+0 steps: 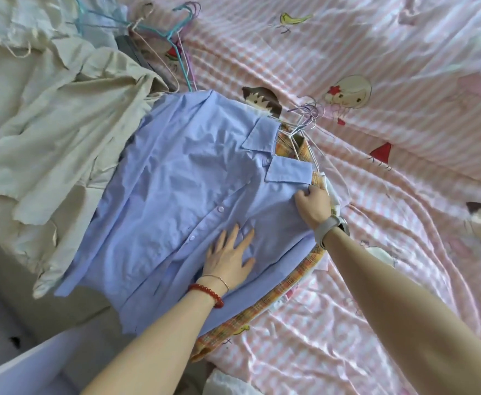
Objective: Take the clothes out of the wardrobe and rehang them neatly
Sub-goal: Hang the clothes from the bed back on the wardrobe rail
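The left hand (230, 256) is pressing flat and spread on the blue shirt (176, 201); the right hand (313, 205) is pinching its shoulder (cream clothes (48, 124) are waiting).

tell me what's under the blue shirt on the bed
Under the blue shirt lies a yellow plaid garment, showing along the shirt's edge and at the collar, with wire hangers sticking out there. How many garments are stacked beneath is hidden.

A blue shirt (176, 201) lies flat on the bed (390, 81). The left hand (229, 256) presses on it with straight fingers. The right hand (313, 205) pinches its shoulder.
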Demonstrator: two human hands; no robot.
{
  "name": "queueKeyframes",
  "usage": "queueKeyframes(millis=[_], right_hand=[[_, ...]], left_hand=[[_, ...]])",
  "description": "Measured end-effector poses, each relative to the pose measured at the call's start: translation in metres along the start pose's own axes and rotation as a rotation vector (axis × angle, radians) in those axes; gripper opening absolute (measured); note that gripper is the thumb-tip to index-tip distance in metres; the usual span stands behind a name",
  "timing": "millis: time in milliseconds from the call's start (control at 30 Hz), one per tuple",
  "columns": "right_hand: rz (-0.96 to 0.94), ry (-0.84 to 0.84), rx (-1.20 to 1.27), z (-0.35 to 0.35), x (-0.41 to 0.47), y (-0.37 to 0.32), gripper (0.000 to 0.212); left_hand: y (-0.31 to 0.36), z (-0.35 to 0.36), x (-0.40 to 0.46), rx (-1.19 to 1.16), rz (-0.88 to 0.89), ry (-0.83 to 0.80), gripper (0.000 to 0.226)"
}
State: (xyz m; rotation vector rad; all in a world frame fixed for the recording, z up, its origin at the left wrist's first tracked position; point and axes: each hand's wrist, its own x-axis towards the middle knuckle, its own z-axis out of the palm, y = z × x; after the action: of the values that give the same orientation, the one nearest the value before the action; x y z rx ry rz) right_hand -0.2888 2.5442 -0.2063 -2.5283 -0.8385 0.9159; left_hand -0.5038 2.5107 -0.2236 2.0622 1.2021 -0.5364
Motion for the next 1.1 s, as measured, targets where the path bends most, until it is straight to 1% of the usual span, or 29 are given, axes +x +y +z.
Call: queueKeyframes(millis=[67, 133, 167, 200, 300, 367, 433, 500, 533, 567, 633, 667, 733, 800, 867, 933, 967, 1067, 1100], right_hand=[[0.044, 0.014, 0.103, -0.003, 0.000, -0.008, 0.034], [0.058, 0.096, 0.111, -0.011, -0.007, -0.016, 0.031], [0.046, 0.150, 0.101, -0.014, -0.013, -0.019, 0.029], [0.019, 0.213, 0.097, -0.017, -0.022, -0.021, 0.028], [-0.121, 0.362, 0.106, -0.022, -0.062, -0.019, 0.025], [-0.284, 0.382, 0.109, -0.029, -0.092, -0.012, 0.031], [-0.511, 0.363, 0.118, -0.040, -0.114, -0.008, 0.036], [-0.662, 0.350, 0.104, -0.054, -0.126, -0.010, 0.041], [-0.689, 0.356, 0.098, -0.059, -0.129, -0.013, 0.046], [-0.687, 0.370, 0.103, -0.063, -0.132, -0.018, 0.049], [-0.654, 0.430, 0.155, -0.071, -0.137, -0.028, 0.048], [-0.642, 0.463, 0.165, -0.074, -0.138, -0.032, 0.047], [-0.646, 0.493, 0.135, -0.078, -0.141, -0.040, 0.047], [-0.693, 0.497, 0.092, -0.077, -0.144, -0.050, 0.051], [-0.801, 0.457, 0.042, -0.070, -0.153, -0.063, 0.053], [-0.947, 0.363, 0.009, -0.056, -0.166, -0.083, 0.049], [-1.020, 0.273, -0.019, -0.047, -0.173, -0.093, 0.047], [-1.174, -0.126, -0.195, -0.009, -0.206, -0.126, 0.034], [-1.217, -0.228, -0.264, 0.008, -0.220, -0.135, 0.033]], left_hand=[[0.002, -0.004, -0.001, -0.016, 0.004, -0.011, 0.065], [0.004, -0.015, -0.006, -0.043, 0.000, -0.004, 0.064], [0.005, -0.023, -0.010, -0.058, -0.004, 0.038, 0.063], [0.007, -0.032, -0.016, -0.076, -0.002, 0.117, 0.064], [0.013, -0.068, -0.037, -0.173, 0.039, 0.491, 0.065], [0.013, -0.098, -0.049, -0.223, 0.087, 0.697, 0.067], [0.010, -0.130, -0.058, -0.156, 0.115, 0.824, 0.070], [0.009, -0.160, -0.063, -0.002, 0.109, 0.898, 0.072], [0.009, -0.173, -0.066, 0.071, 0.104, 0.881, 0.068], [0.010, -0.183, -0.070, 0.111, 0.119, 0.828, 0.061], [0.010, -0.193, -0.083, 0.046, 0.152, 0.664, 0.040], [0.009, -0.194, -0.093, 0.010, 0.136, 0.572, 0.033], [0.006, -0.187, -0.117, -0.024, 0.084, 0.385, 0.028], [-0.002, -0.174, -0.143, -0.217, 0.113, 0.263, 0.027], [-0.016, -0.160, -0.170, -0.472, 0.121, 0.233, 0.034], [-0.039, -0.149, -0.195, -0.640, 0.052, 0.247, 0.038], [-0.054, -0.143, -0.209, -0.690, 0.003, 0.267, 0.038], [-0.102, -0.121, -0.262, -0.733, -0.152, 0.372, 0.036], [-0.118, -0.113, -0.283, -0.746, -0.197, 0.404, 0.036]])
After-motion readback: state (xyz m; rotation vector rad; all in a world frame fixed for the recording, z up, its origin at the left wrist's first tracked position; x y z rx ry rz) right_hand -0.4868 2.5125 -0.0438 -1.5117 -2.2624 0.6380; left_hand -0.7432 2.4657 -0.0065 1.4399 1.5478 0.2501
